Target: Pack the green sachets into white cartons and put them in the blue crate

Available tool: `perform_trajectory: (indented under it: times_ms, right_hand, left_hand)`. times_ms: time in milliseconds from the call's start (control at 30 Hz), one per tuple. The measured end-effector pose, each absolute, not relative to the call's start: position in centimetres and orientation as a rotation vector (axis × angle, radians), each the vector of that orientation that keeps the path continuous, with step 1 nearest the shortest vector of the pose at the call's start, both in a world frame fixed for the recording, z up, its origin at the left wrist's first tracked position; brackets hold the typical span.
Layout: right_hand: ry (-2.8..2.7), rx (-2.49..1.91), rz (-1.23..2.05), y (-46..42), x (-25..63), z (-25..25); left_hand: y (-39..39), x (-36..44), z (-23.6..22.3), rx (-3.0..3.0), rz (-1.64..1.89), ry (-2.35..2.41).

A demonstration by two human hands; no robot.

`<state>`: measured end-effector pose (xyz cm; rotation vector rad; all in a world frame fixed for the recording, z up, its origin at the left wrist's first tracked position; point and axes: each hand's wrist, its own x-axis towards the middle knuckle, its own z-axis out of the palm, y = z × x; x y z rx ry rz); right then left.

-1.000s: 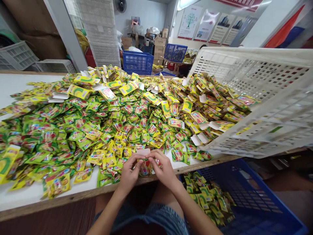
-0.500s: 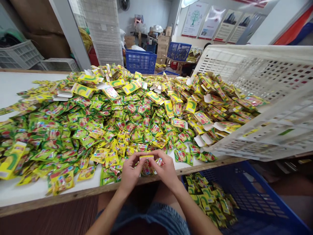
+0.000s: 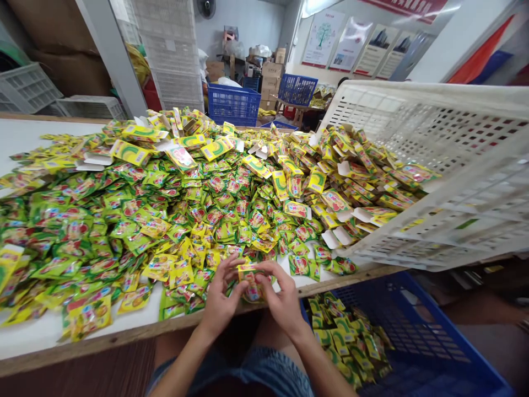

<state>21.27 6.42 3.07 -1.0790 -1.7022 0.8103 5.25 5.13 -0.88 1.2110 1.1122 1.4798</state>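
Near the table's front edge, a small yellow carton (image 3: 250,274) with a printed picture on its face is held up between my hands. My left hand (image 3: 223,298) has its thumb at the carton's left side, with its fingers curled around behind. On the other side, my right hand (image 3: 283,298) pinches the carton between thumb and fingers. Just beyond my hands lies a wide heap of green and yellow sachets (image 3: 206,220) with watermelon and other fruit pictures. Flattened and open yellow cartons (image 3: 217,148) are scattered over the back of the heap.
A tilted white plastic crate (image 3: 413,118) spills more cartons onto the table at the right. Below the wooden table edge (image 3: 136,340), a blue crate (image 3: 446,336) contains filled-looking yellow cartons (image 3: 343,336). Blue baskets (image 3: 233,105) and stacked white crates (image 3: 169,55) stand behind.
The carton has tipped so that more of its printed face shows. My left fingers have loosened and spread a little. The whole view has shifted slightly.
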Motion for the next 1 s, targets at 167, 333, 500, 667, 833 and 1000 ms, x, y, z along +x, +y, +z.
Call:
perform_trajectory:
  times_ms: [167,333,500,667,833,1000]
  right_hand:
    - [-1.906,-1.679,0.424,6.5,32.0,6.9]
    - [-1.542,-1.789,0.603,12.6,35.0,4.9]
    - [-1.3,-1.74,0.748,21.6,30.2,2.0]
    - [-1.157,-1.717,0.807,25.1,28.8,0.8]
    - [-1.204,-1.716,0.934,24.4,28.8,-0.6]
    - [-1.282,-1.7,1.058,23.6,28.0,-1.1]
  left_hand:
    - [5.3,5.3,-1.3,1.12,1.509,1.141]
    - [5.2,5.7,-1.3,1.277,1.374,1.238]
    - [4.7,5.4,-1.2,1.297,1.404,1.312]
    - [4.8,5.3,-1.3,1.26,1.446,1.36]
    - [5.0,5.8,-1.4,1.299,1.416,1.354]
    - [4.7,5.6,-1.5,1.381,1.376,1.371]
